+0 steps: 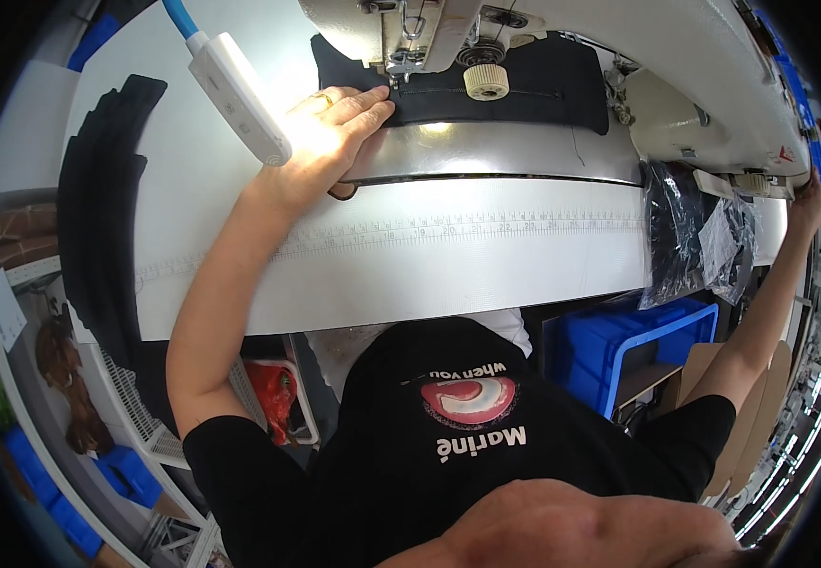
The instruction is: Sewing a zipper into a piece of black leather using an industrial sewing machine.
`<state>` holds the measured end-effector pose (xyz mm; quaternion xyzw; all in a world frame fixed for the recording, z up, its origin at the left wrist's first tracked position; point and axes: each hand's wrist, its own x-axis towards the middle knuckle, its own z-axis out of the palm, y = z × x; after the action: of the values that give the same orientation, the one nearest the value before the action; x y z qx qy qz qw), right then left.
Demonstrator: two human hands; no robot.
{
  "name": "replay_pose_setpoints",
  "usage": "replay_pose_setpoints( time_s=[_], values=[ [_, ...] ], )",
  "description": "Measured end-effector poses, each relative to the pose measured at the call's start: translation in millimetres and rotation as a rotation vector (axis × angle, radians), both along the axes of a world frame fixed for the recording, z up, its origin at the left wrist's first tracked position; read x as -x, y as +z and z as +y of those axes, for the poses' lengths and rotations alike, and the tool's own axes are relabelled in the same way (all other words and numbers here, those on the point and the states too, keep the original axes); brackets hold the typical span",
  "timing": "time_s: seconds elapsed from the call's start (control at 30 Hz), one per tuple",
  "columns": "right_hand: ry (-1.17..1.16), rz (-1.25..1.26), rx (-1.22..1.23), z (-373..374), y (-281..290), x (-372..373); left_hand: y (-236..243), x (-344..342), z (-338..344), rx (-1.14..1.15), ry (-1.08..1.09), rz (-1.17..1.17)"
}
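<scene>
A piece of black fabric (pixel 543 80) lies under the presser foot (pixel 397 80) of a white sewing machine (pixel 676 66), on its metal bed plate. Across the cloth runs a thin line that looks like a seam. My left hand (pixel 330 133) rests at the fabric's left front edge, fingers stretched out and fingertips close to the presser foot. It wears a ring. Far to the right, my right hand (pixel 806 206) reaches up to the end of the machine's body. Its fingers are mostly hidden there, so their grip is unclear.
A white lamp-like bar (pixel 240 99) on a blue cable hangs over the left. Black cloth (pixel 103 218) drapes over the table's left edge. Clear plastic bags (pixel 699 232) lie at the right. A measuring scale (pixel 448 227) crosses the white tabletop; a blue crate (pixel 581 355) stands below.
</scene>
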<state>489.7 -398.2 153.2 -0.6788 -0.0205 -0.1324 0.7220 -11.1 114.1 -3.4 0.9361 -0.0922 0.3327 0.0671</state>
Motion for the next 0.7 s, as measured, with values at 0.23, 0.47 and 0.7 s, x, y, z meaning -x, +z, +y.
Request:
replay_pose_setpoints(
  time_s=[0.23,0.47,0.7],
  values=[
    [0.029,0.013,0.588,1,51,-75,-1,2,1,-0.009,0.032,0.06],
    [-0.037,-0.039,0.661,2,42,-76,-5,-1,4,0.018,0.004,0.022],
    [-0.061,-0.069,0.721,-3,43,-86,-9,-9,12,0.041,0.032,-0.019]
  ],
)
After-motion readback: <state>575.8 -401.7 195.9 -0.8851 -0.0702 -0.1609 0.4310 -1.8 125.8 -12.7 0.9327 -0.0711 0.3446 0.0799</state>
